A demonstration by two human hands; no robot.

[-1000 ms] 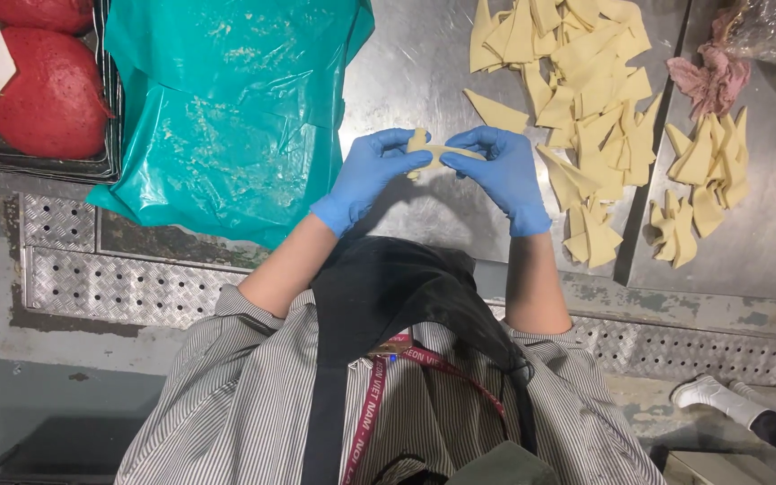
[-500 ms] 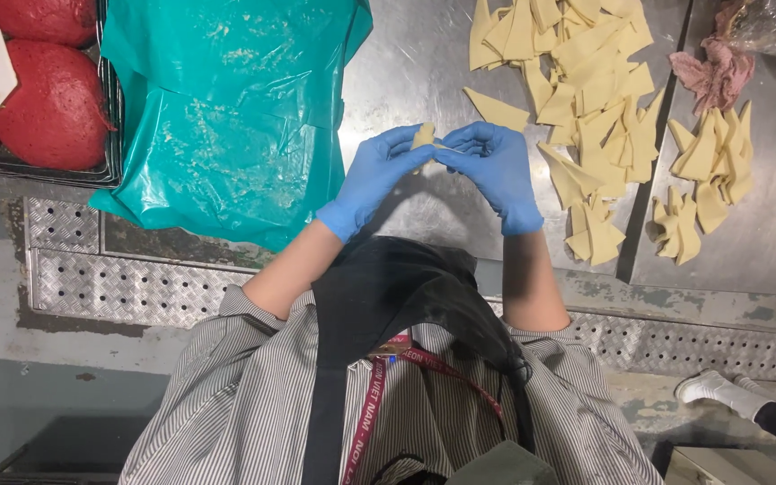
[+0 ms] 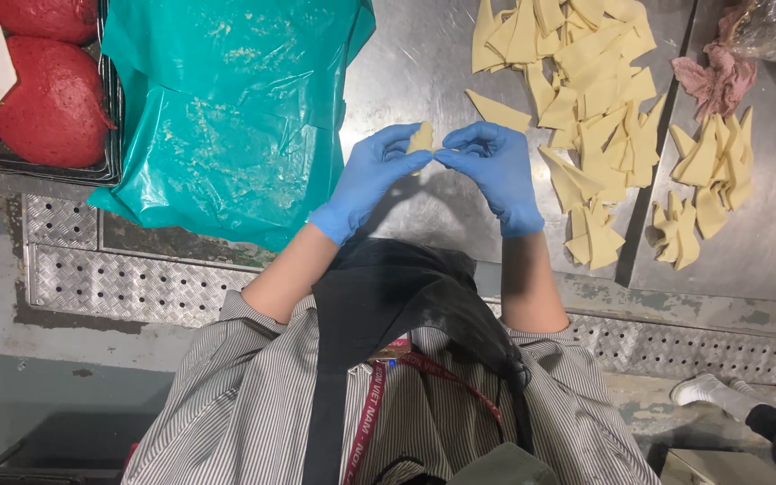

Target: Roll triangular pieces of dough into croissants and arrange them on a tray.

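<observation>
folding a small pale dough wrapper (image 3: pixel 421 137) between both gloved hands above the steel worktable (image 3: pixel 406 54).

largest first: the teal plastic sheet (image 3: pixel 226 108) lies to the left beside red netted bundles (image 3: pixel 42 99), and heaps of cut triangular wrappers (image 3: pixel 586 81) lie to the right, a smaller heap (image 3: pixel 707 171) beyond a seam. the left hand (image 3: pixel 372 175) and right hand (image 3: pixel 496 166), in blue gloves, meet over the table, fingertips closed and pinching the piece from both sides. judging by this, the fold is midway; pressing its edges together would need a firm, even pinch without tearing the thin dough.
</observation>
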